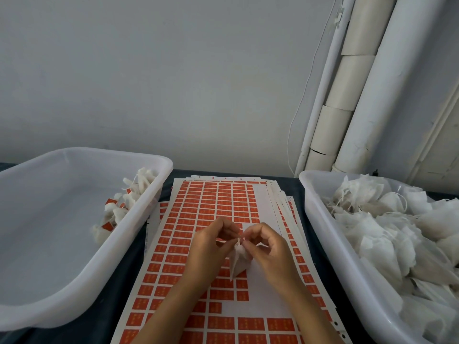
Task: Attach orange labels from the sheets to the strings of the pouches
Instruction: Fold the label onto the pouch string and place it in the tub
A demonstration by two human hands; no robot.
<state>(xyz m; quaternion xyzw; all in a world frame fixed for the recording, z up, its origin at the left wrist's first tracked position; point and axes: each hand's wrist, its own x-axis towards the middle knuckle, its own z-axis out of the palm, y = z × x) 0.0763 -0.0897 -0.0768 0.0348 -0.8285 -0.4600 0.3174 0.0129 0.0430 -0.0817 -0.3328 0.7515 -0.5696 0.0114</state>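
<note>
A small white pouch (239,259) hangs between my two hands above the label sheets (198,214). My left hand (211,247) and my right hand (269,247) meet at the pouch's string (239,240), both pinching it with thumb and fingertips. Whether a label is between the fingers cannot be made out. The top sheet carries rows of orange labels (218,194); its right part is bare white backing where labels are gone. The sheets lie stacked on the dark table between two bins.
A translucent white bin (139,229) on the left holds a few pouches with orange labels (116,212) along its right wall. A second white bin (320,219) on the right is heaped with plain white pouches (387,227). Pipes (352,95) run down the wall behind.
</note>
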